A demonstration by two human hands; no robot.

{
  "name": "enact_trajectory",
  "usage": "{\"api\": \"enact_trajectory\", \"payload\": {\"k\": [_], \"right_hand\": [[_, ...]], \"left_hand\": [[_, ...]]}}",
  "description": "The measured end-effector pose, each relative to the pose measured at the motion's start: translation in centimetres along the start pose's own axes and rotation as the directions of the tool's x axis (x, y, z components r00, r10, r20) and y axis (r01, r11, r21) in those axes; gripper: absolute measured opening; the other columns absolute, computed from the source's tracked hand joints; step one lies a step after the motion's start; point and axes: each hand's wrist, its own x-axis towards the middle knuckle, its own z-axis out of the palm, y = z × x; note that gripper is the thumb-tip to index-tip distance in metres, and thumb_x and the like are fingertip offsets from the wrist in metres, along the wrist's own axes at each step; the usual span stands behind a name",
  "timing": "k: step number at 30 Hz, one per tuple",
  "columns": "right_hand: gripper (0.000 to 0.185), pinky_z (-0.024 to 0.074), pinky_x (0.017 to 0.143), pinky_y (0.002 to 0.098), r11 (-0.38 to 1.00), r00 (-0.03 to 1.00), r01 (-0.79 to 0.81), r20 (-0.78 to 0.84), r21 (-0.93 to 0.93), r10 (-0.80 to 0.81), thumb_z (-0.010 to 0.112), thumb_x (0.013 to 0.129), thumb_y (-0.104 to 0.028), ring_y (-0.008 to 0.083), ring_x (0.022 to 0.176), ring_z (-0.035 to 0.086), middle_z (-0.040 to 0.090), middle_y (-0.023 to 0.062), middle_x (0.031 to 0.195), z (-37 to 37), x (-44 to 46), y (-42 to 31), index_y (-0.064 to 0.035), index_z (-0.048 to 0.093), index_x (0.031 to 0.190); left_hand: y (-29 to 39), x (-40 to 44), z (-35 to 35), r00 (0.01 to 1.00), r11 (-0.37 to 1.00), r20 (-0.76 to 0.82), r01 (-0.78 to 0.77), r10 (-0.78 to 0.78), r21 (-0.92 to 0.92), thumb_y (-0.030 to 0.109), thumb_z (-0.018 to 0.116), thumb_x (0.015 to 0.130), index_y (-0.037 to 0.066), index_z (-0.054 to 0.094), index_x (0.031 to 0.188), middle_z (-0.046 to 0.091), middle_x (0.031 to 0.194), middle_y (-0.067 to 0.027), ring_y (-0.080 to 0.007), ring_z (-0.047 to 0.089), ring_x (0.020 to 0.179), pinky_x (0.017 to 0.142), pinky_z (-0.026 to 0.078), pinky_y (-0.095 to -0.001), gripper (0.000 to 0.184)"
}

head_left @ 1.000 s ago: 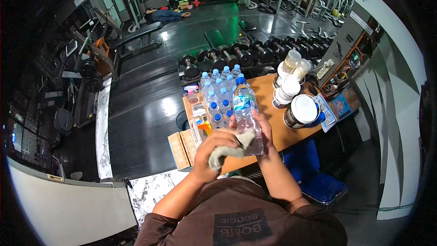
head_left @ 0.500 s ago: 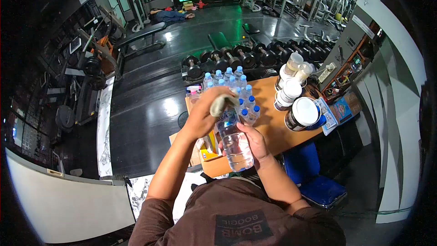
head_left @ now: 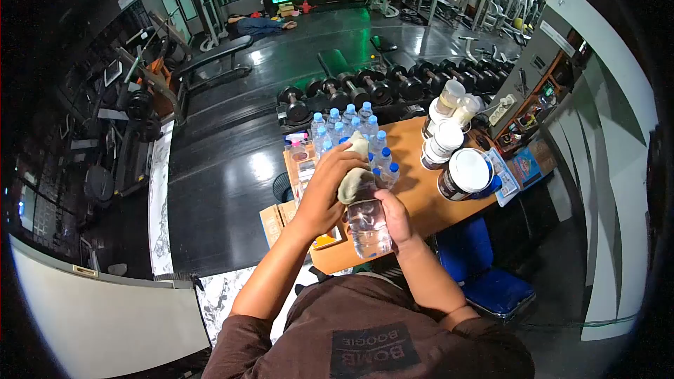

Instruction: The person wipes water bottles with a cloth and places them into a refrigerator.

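A clear water bottle [head_left: 369,228] is tilted in front of my chest, its base toward me. My right hand [head_left: 395,219] is closed around its side. My left hand [head_left: 328,189] grips a pale cloth [head_left: 357,184] that is wrapped over the bottle's upper part, so its cap and label are hidden. Just beyond my hands, several blue-capped water bottles [head_left: 349,118] stand in rows on the wooden table [head_left: 418,217].
White-lidded tubs [head_left: 469,170] stand at the table's right. Cardboard boxes [head_left: 272,223] are at the left edge, with a pink-topped spray bottle [head_left: 298,142]. A blue chair [head_left: 495,288] is at right. Dumbbells [head_left: 372,88] line a rack behind. A person [head_left: 261,25] lies on the floor.
My left hand with the cloth went from the bottle's lower side up to its top, then slid slightly down toward me. The bottle has shifted nearer my chest and tilted.
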Motion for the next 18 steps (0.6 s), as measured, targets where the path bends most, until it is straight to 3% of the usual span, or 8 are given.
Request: {"api": "enact_trajectory", "payload": {"k": [3, 4, 5, 8, 11, 14, 17, 18], "right_hand": [[0.044, 0.0622, 0.088, 0.0395, 0.992, 0.992, 0.121, -0.042, -0.032, -0.123, 0.045, 0.106, -0.029, 0.0231, 0.097, 0.074, 0.067, 0.0126, 0.127, -0.8, 1.1, 1.6, -0.0056, 0.055, 0.141], [0.044, 0.0604, 0.093, 0.0378, 0.998, 0.999, 0.049, 0.009, -0.025, -0.049, 0.045, 0.106, -0.030, 0.0222, 0.101, 0.073, 0.069, 0.0123, 0.124, -1.3, 0.9, 1.2, -0.0045, 0.055, 0.140], [0.044, 0.0604, 0.093, 0.0378, 0.998, 0.999, 0.049, 0.009, -0.025, -0.049, 0.045, 0.106, -0.030, 0.0222, 0.101, 0.073, 0.069, 0.0123, 0.124, -1.8, 0.8, 0.9, -0.0045, 0.055, 0.140], [0.042, 0.0610, 0.090, 0.0395, 0.991, 0.993, -0.042, 0.118, 0.128, 0.027, 0.049, 0.106, -0.035, 0.0231, 0.101, 0.074, 0.074, 0.0135, 0.113, -0.8, 0.5, -1.1, -0.0025, 0.062, 0.131], [0.043, 0.0645, 0.078, 0.0407, 0.954, 0.994, 0.034, -0.113, 0.299, 0.000, 0.048, 0.107, -0.037, 0.0257, 0.088, 0.076, 0.075, 0.0139, 0.110, -0.6, 1.5, -1.2, -0.0030, 0.061, 0.130], [0.043, 0.0624, 0.082, 0.0371, 0.971, 0.996, 0.055, -0.082, 0.231, -0.037, 0.048, 0.107, -0.036, 0.0225, 0.089, 0.074, 0.074, 0.0110, 0.108, -1.4, 1.6, -1.3, -0.0033, 0.062, 0.131], [0.045, 0.0610, 0.084, 0.0380, 0.980, 0.994, 0.108, -0.037, 0.166, -0.104, 0.044, 0.108, -0.037, 0.0205, 0.095, 0.073, 0.071, 0.0098, 0.111, -3.8, 1.8, 0.3, -0.0026, 0.062, 0.131], [0.047, 0.0614, 0.083, 0.0370, 0.997, 0.986, 0.072, -0.153, 0.041, -0.065, 0.040, 0.108, -0.037, 0.0204, 0.094, 0.073, 0.070, 0.0095, 0.111, -1.4, 0.8, -0.4, -0.0024, 0.059, 0.134]], "left_hand": [[0.5, 0.2, -0.1, 0.999, 0.996, 0.048, -0.003, -0.002, 0.090, -0.007, 0.069, 0.075, 0.006, 0.064, 0.126, 0.063, 0.132, -0.0136, -0.0435, 0.047, 0.141, 0.119, 0.036, -0.0528, 0.052], [0.4, 0.0, -0.1, 0.998, 0.995, 0.059, -0.018, 0.012, 0.095, 0.000, 0.072, 0.079, 0.005, 0.065, 0.124, 0.064, 0.131, -0.0133, -0.0426, 0.048, 0.142, 0.121, 0.035, -0.0533, 0.047], [0.4, -0.3, -0.1, 0.997, 0.995, 0.071, -0.033, 0.026, 0.099, 0.006, 0.075, 0.082, 0.004, 0.066, 0.123, 0.065, 0.130, -0.0130, -0.0417, 0.048, 0.143, 0.122, 0.034, -0.0538, 0.042], [1.1, -1.9, 0.5, 0.999, 1.000, 0.038, -0.015, 0.014, 0.027, 0.004, 0.073, 0.083, 0.004, 0.066, 0.127, 0.065, 0.136, -0.0146, -0.0419, 0.045, 0.148, 0.123, 0.031, -0.0549, 0.044], [1.4, -4.4, 1.8, 1.000, 1.000, -0.014, -0.005, 0.005, -0.004, 0.004, 0.072, 0.085, 0.004, 0.066, 0.132, 0.064, 0.142, -0.0168, -0.0423, 0.045, 0.148, 0.124, 0.030, -0.0561, 0.048], [2.6, -5.5, 2.5, 0.999, 0.990, 0.021, 0.031, -0.028, -0.137, -0.003, 0.066, 0.083, 0.003, 0.065, 0.134, 0.061, 0.145, -0.0152, -0.0437, 0.042, 0.149, 0.123, 0.031, -0.0536, 0.052], [2.9, -4.2, 2.3, 0.997, 0.997, 0.072, 0.006, 0.000, -0.076, -0.004, 0.066, 0.084, 0.003, 0.065, 0.133, 0.062, 0.143, -0.0153, -0.0431, 0.044, 0.148, 0.122, 0.034, -0.0533, 0.050], [3.1, -3.4, 2.1, 0.999, 0.999, 0.033, -0.006, 0.007, -0.041, -0.003, 0.068, 0.084, 0.003, 0.065, 0.131, 0.063, 0.141, -0.0158, -0.0430, 0.047, 0.146, 0.120, 0.037, -0.0528, 0.048]]}}
